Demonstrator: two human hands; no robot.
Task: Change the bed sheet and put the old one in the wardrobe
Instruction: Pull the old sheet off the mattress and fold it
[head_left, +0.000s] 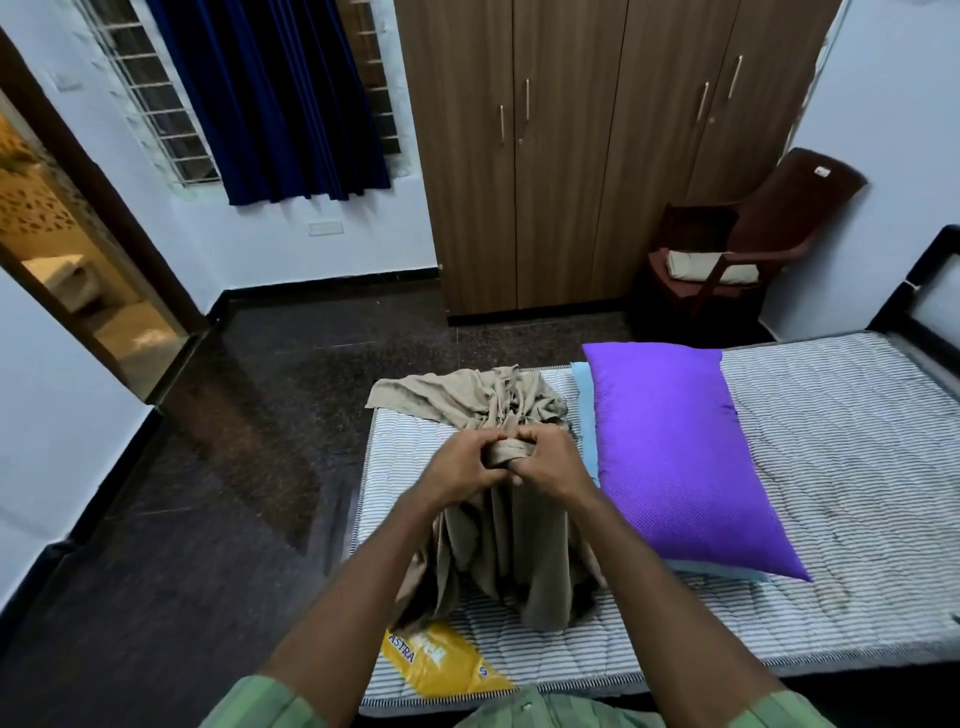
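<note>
- Beige sheet (498, 540) is what I'm watching: bunched up, centre of frame, on the bare striped mattress (831, 467).
- Left hand (457, 467) fingers are curled tight round the gathered top fold of the sheet, thumb pressed in toward the middle.
- Right hand (550, 462) does the same from the other side, fingers clenched on that same fold. Both hands touch at the grip point, knuckles up.
- I can't tell how much cloth each palm holds; the fold hides the fingertips.
- Below the grip the sheet hangs in loose pleats down to the mattress, lower centre of frame. More of it trails behind the hands toward the mattress's far edge, with a corner flopped over that edge.
- Purple pillow (675, 457) lies just right of the sheet, right of centre, on top of a light blue folded cloth (584, 415) whose edge shows along the pillow's left side and at its lower end.
- Yellow printed label (441, 665) on the mattress sits at lower centre, partly under the hanging sheet.
- Wardrobe (571, 156), brown wood, doors closed, upper centre of frame, well apart from the sheet.
- Brown chair (753, 234) stands at upper right beside the wardrobe, with a pale cushion (701, 265) on its seat.
- Dark blue curtain (280, 98) hangs over the barred window at upper left.
- Green sleeves (260, 706) show along the bottom edge.
</note>
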